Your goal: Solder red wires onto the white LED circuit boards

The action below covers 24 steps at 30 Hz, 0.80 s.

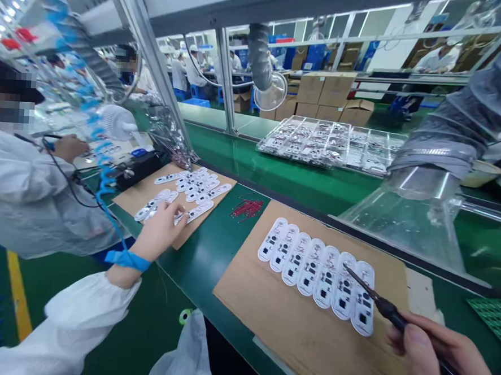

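My left hand (166, 223), with a blue strap at its wrist, reaches over the left cardboard sheet (127, 194). Its fingertips are at a white oval circuit board (200, 209); whether they grip it cannot be told. More white boards (198, 180) lie loosely grouped there. In my right hand (444, 349) is a black soldering iron (389, 310), its tip over the row of white boards (314, 266) on the right cardboard (264, 307). Several boards stand side by side in that row. Between the two sheets lies a small pile of red wires (248, 208).
A clear fume hood (410, 220) hangs at the right, beyond the row. Trays of parts (325, 142) rest behind the dark rail. At the left sits a co-worker (29, 191) in white, near a blue coiled hose (103, 156). A green grid mat (494, 321) lies far right.
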Each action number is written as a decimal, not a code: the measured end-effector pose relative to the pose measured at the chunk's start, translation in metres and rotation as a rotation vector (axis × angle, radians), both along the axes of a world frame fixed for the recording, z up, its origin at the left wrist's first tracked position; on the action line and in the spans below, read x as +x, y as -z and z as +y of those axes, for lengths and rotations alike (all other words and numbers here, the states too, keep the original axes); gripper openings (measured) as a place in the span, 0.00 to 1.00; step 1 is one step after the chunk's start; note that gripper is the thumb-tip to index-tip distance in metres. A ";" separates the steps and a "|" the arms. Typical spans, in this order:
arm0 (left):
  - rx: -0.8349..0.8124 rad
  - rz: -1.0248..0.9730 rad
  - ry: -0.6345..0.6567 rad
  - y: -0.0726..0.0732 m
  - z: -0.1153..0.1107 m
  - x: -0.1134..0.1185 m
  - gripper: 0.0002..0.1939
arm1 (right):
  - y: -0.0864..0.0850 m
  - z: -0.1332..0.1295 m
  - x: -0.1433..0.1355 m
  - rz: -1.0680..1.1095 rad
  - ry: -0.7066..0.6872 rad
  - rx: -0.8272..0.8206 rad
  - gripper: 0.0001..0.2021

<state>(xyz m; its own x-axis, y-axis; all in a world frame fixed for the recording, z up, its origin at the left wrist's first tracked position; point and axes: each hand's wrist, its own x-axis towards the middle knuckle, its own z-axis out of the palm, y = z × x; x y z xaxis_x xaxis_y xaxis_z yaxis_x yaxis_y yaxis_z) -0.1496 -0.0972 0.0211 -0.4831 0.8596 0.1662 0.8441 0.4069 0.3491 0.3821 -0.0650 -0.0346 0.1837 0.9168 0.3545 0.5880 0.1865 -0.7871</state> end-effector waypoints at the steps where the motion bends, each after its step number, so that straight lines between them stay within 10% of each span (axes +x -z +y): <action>1: -0.012 -0.077 0.056 -0.008 0.000 0.010 0.19 | -0.008 -0.005 -0.007 0.006 0.018 -0.029 0.18; 9: -0.451 -0.986 0.975 -0.035 0.028 0.144 0.17 | -0.053 -0.014 -0.075 -0.171 -0.438 0.169 0.15; 14: -0.317 -0.944 1.028 -0.023 0.035 0.194 0.12 | -0.066 -0.020 -0.100 -0.328 -0.480 0.315 0.09; 24: -0.328 -0.867 1.051 -0.015 0.023 0.180 0.14 | -0.050 -0.028 -0.099 -0.475 -0.474 0.282 0.08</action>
<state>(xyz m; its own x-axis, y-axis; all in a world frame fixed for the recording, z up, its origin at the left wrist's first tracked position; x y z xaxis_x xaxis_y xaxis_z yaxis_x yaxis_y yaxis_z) 0.0304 -0.0745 0.0359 0.5586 0.8198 -0.1258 0.3682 -0.1092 0.9233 0.2826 -0.0931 0.0153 -0.4429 0.7215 0.5322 0.6599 0.6642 -0.3513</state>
